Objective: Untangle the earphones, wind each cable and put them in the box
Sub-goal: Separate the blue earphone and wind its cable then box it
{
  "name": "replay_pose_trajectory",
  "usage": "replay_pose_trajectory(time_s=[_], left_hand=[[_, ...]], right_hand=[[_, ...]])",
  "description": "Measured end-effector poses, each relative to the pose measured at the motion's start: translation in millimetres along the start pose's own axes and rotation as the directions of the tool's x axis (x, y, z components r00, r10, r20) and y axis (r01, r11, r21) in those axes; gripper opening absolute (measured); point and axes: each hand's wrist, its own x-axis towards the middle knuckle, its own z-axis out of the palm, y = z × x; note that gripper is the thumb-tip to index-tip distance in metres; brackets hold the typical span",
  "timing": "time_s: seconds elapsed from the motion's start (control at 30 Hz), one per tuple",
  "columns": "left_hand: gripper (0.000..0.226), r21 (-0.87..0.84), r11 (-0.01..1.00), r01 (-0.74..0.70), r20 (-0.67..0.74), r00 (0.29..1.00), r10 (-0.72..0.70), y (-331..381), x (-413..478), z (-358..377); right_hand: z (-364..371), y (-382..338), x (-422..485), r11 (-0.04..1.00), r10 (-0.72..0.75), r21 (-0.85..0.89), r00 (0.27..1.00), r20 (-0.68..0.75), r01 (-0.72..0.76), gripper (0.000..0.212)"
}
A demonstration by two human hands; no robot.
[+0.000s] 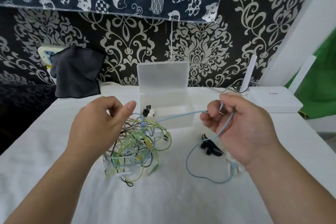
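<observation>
head view: the right hand (241,129) has its fingers closed, pinching the blue cable (178,116). the cable runs taut to the tangle of earphones (134,149), which lies on the white bench (163,196) before the open box (181,122). the left hand (101,125) hovers above the tangle, fingers curled; whether they grip a strand cannot be told.

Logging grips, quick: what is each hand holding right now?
Left hand: grips the cable tangle.
Right hand: pinches the blue cable.
</observation>
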Motion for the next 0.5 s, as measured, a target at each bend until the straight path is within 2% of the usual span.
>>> replay_pose_trajectory(time_s=[0.1, 0.2, 0.23, 0.3, 0.4, 0.5], left_hand=[[0.044, -0.079, 0.993, -0.093, 0.114, 0.988, 0.101, 5.2, -5.0, 8.2], [0.025, -0.166, 0.972, -0.164, 0.287, 0.935, 0.207, 13.2, -12.1, 16.7], [0.019, -0.157, 0.970, -0.187, 0.345, 0.910, 0.231, 14.8, -14.5, 19.8], [0.026, -0.088, 0.964, -0.251, 0.431, 0.863, 0.264, 14.6, -18.9, 26.0], [0.041, 0.003, 0.945, -0.328, 0.458, 0.840, 0.291, 12.3, -23.0, 32.5], [0.054, 0.067, 0.935, -0.350, 0.393, 0.870, 0.297, 14.0, -26.4, 32.7]], right_hand=[[2.9, 5.7, -3.2, 0.997, 0.082, -0.029, 0.984, 0.159, -0.078, 0.028], [5.4, 14.3, -4.1, 0.994, 0.100, -0.064, 0.945, 0.311, -0.084, 0.022], [6.5, 15.8, -4.4, 0.995, 0.100, -0.063, 0.933, 0.346, -0.083, 0.020], [7.9, 16.4, -4.0, 0.996, 0.084, -0.045, 0.920, 0.382, -0.073, 0.024], [10.2, 11.7, -3.3, 1.000, 0.024, 0.005, 0.948, 0.319, -0.027, 0.024], [5.3, 6.0, 1.6, 1.000, -0.010, 0.029, 0.992, 0.127, 0.007, 0.018]])
